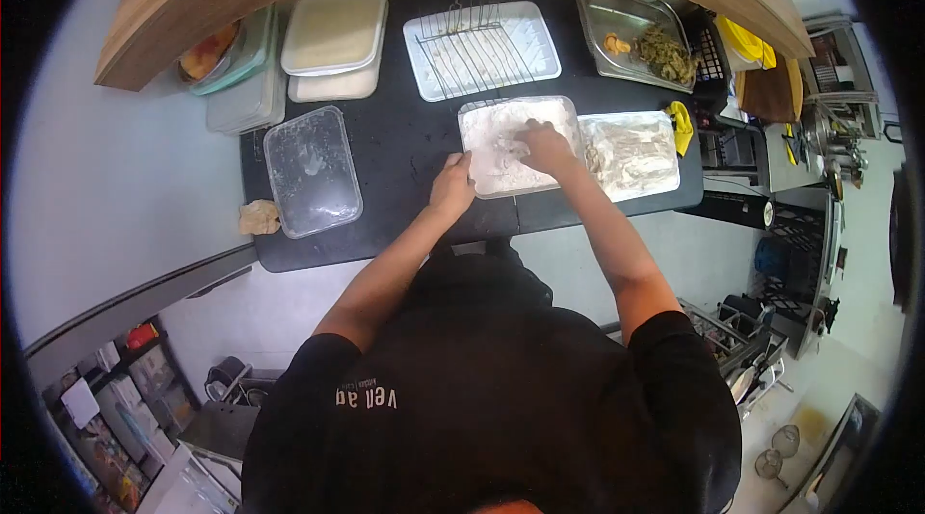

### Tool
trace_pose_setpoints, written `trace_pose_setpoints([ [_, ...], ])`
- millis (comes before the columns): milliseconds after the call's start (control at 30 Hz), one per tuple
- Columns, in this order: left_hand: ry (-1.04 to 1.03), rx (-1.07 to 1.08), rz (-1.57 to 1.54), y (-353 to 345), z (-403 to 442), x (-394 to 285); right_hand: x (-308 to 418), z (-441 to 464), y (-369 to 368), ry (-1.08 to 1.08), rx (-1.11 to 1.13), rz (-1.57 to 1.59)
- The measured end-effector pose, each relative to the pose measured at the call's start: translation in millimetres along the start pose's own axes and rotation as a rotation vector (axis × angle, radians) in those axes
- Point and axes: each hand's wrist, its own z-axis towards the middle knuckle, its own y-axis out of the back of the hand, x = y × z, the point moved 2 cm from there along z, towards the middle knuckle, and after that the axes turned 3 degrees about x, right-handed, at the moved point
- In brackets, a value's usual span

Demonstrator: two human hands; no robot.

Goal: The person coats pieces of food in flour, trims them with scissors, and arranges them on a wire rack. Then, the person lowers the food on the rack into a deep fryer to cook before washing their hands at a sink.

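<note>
White powder point(496, 121), fine and dry-looking, lay loose and uneven inside a shallow rectangular tub point(520, 194) near the front edge of a dark tabletop point(395, 162), as I watched from a distance through the head camera. Its surface was broken into soft clumps and ridges toward the middle, smoother near the far wall, and the tub's rounded corners and pale rim stood clear of it. The bare left hand point(451, 186) was clamped on the tub's left wall, close to the near corner. The right hand point(549, 150) reached down into the powder, fingers bent; I could not tell whether they were pinched together or held anything. Just beside the tub, to the right, a white tray point(629, 194) bore pale, powder-coated pieces point(631, 153) laid in a rumpled layer, with a bright yellow cloth point(682, 129) at its corner. Beyond the tub, a thin-barred wire rack point(482, 47) sat over a ribbed white tray point(541, 27). To the far right, a clear rectangular container point(617, 8) held a dark green, leafy-looking heap point(667, 56). On the left I saw a translucent, powder-dusted plastic piece point(313, 172), a crumpled beige cloth point(258, 217) and, farther back, pale lidded boxes point(332, 27).
</note>
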Motion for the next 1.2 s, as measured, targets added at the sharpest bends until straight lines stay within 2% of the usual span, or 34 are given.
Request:
trace_pose_setpoints([
  [67, -0.038, -0.029, 0.028, 1.1, -1.0, 0.1, -7.5, -10.3, -3.8, -0.063, 0.04, 0.06],
  [200, -0.01, -0.027, 0.073, -1.8, -2.2, -1.3, 8.6, 2.0, -26.5, -0.069, -0.036, 0.013],
  [233, 0.009, -0.02, 0.09, -2.7, -1.7, 0.3, 3.3, 7.4, -28.5, -0.083, -0.092, 0.118],
  [300, 0.033, -0.021, 0.108, -2.3, 0.6, -0.1, -17.0, 22.6, -25.7, 0.014, -0.122, 0.186],
  [333, 0.03, -0.023, 0.114, -0.8, -0.2, -0.7, -14.0, 19.8, -13.4, 0.101, -0.151, 0.259],
  [500, 0.051, -0.021, 0.112, -0.5, -0.9, -4.7, -2.3, -15.4, 56.1, 0.125, -0.084, 0.208],
  [633, 0.066, -0.053, 0.122, -5.8, -0.6, -2.2, -23.3, 3.3, 21.1, 0.142, -0.009, 0.299],
  [700, 0.078, -0.071, 0.144, -9.4, -1.9, -2.2, -12.3, 4.0, 3.3, -0.034, -0.037, 0.19],
  [800, 0.127, -0.069, 0.15, -9.9, -1.2, -4.7, 6.8, 9.6, -11.6, -0.022, 0.028, 0.133],
  [833, 0.141, -0.065, 0.155, -10.8, -0.9, -4.4, 4.9, 13.6, -19.0, 0.018, -0.042, 0.14],
  [933, 0.147, -0.052, 0.145, -11.6, -1.3, -8.0, -5.2, 28.4, -15.0, 0.03, 0.03, 0.182],
  [967, 0.141, -0.039, 0.137, -10.3, -1.6, -9.8, -7.7, 26.5, -10.8, 0.045, -0.039, 0.187],
  [1067, 0.114, -0.069, 0.14, -16.1, -1.5, -2.3, -11.1, 25.7, 13.5, 0.181, -0.013, 0.135],
  [1200, 0.13, -0.075, 0.116, -16.6, -0.9, -5.5, -10.8, 6.2, 50.9, 0.251, -0.006, 0.109],
])
